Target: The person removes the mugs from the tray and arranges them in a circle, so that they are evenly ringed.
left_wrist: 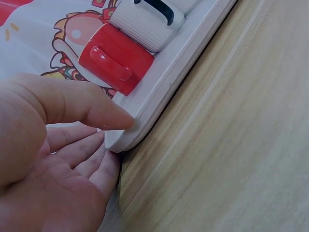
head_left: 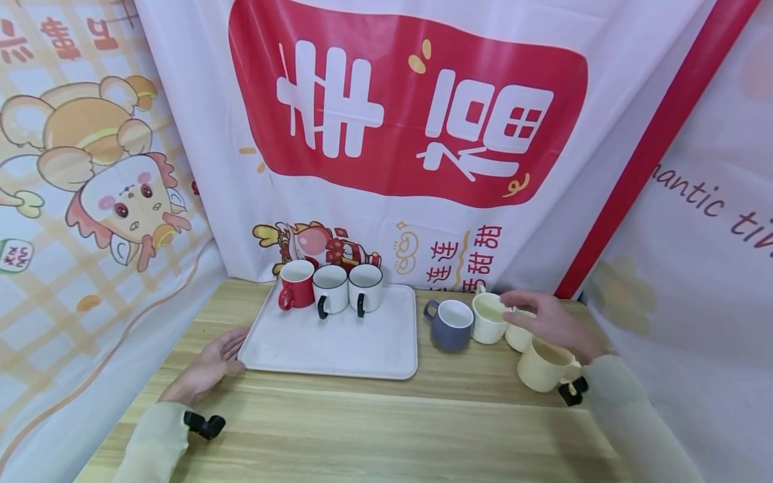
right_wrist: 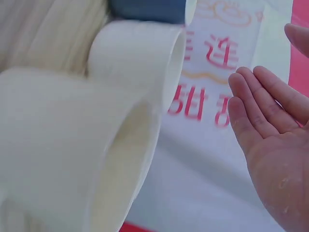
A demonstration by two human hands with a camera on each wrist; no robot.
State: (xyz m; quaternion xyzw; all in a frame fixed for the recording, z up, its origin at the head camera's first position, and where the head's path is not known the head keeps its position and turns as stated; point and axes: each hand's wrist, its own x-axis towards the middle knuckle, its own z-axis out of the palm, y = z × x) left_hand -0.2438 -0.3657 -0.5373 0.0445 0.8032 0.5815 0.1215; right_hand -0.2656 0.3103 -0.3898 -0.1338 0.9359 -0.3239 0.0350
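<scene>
My left hand (head_left: 211, 365) lies at the front left corner of a white tray (head_left: 332, 345). In the left wrist view its thumb reaches over the rim, while the straight fingers touch the side. At the tray's back left stand a red mug (head_left: 304, 290) and two white mugs with black handles (head_left: 331, 295). My right hand (head_left: 549, 322) hovers over the mugs right of the tray, fingers extended, holding nothing. Below it are a cream mug (head_left: 517, 339), partly hidden, and a pale yellow mug (head_left: 536, 370). Farther left are another cream mug (head_left: 486, 327) and a grey-blue mug (head_left: 449, 332).
All of it stands on a wooden table (head_left: 338, 429). Printed cloths hang behind and on both sides, and the back cloth (head_left: 513, 248) comes down close to the mugs. The tray's right rim lies near the grey-blue mug.
</scene>
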